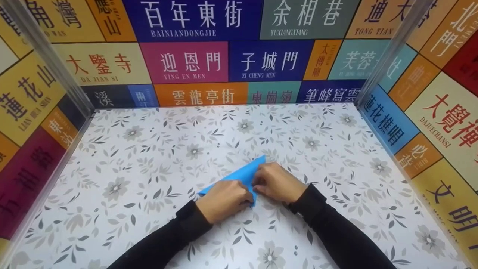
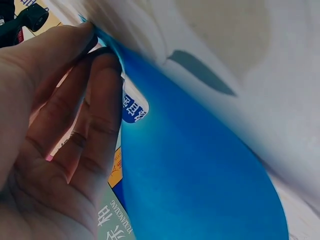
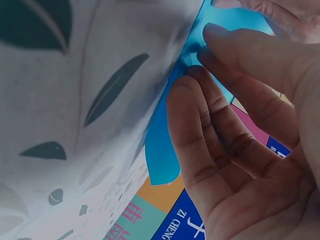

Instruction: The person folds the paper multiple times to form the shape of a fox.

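A sheet of blue paper (image 1: 242,173), seemingly folded, lies slantwise on the patterned tabletop, its pointed corners showing at the upper right and the left. My left hand (image 1: 225,200) covers its near side; in the left wrist view, thumb and fingertips pinch the edge of the blue paper (image 2: 200,165), which bulges in a loose curve. On the paper's right side is my right hand (image 1: 279,183) with bent fingers. In the right wrist view its thumb and forefinger close on the blue paper (image 3: 162,150), while other fingertips rest against it. The pinched edges are partly hidden.
A white tabletop (image 1: 157,149) with grey flowers and leaves spreads around the hands. Upright panels (image 1: 183,61) printed with coloured place-name signs border it at the back and both sides. Clear strips (image 1: 388,48) run up the back corners.
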The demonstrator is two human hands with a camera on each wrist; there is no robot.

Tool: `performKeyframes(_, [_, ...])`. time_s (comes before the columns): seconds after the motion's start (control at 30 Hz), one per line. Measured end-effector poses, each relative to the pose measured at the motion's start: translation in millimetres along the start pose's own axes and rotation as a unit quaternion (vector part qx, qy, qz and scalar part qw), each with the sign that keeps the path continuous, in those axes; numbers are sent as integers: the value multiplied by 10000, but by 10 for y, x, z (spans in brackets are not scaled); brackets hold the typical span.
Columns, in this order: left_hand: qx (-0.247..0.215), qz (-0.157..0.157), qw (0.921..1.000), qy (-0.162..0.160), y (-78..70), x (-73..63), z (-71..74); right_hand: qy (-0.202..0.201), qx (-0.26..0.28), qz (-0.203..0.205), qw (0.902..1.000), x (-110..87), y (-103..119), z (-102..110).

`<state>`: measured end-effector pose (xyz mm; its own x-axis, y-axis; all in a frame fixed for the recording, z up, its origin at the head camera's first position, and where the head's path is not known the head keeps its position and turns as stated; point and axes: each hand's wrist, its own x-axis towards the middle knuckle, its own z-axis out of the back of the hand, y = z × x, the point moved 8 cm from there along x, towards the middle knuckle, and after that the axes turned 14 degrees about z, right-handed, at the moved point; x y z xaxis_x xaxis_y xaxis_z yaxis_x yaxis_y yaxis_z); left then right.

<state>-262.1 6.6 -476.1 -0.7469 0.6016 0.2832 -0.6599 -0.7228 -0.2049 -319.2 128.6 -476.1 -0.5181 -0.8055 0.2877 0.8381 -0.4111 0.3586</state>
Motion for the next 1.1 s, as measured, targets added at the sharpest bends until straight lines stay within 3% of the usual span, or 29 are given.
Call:
performKeyframes(0.37, [193,-180,9996,-84,-13,-18,8,-247,56,-81,9996,5,-12,60])
performKeyframes(0.63, [314,-296,9990,-112,-27,-17,-6,-127,96,-145,9998,-4,-3,36])
performKeyframes(1.1, [245,-205,9995,2,-31,-15,-22,-98,139,-217,9996,-16,-3,40])
